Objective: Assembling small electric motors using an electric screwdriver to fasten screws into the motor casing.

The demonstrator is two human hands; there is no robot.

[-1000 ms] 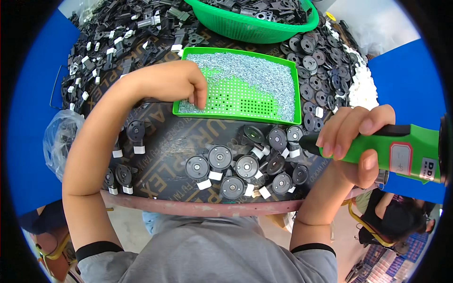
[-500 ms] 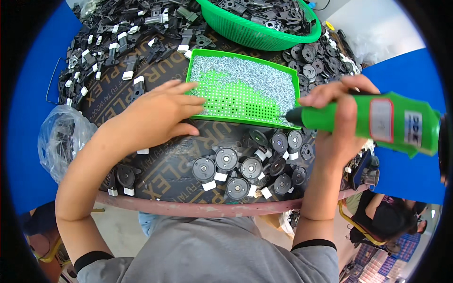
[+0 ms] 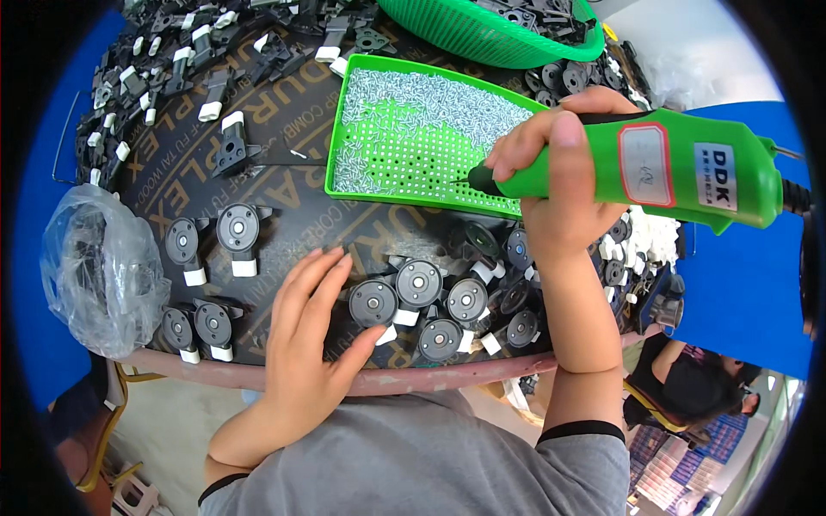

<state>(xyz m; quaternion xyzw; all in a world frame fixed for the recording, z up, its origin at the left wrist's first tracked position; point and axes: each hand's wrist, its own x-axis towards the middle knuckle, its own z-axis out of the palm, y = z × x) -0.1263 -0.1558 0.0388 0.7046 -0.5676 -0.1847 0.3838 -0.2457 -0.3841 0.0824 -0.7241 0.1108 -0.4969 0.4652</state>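
Observation:
My right hand [image 3: 564, 168] is wrapped round a green electric screwdriver [image 3: 667, 163] with a black nose. Its thin bit points left over the green screw tray [image 3: 334, 155], whose perforated bottom is partly covered by loose silver screws [image 3: 447, 96]. Whether the bit touches a screw I cannot tell. My left hand [image 3: 314, 322] is open, fingers spread, at the near side of the table. Its thumb lies at the edge of a round black part with a white tip [image 3: 373, 303], the leftmost of a cluster of similar parts [image 3: 440, 340].
Several more round black parts [image 3: 237, 228] lie left of my hand. A clear plastic bag [image 3: 103, 267] sits at the left edge. Piled black parts [image 3: 176, 73] fill the far left, and a green basket [image 3: 490, 34] stands at the back. White pieces [image 3: 654, 236] lie at the right.
My left hand has come back from the tray to the round parts. My right hand has carried the screwdriver left and slightly away, its bit now further over the tray.

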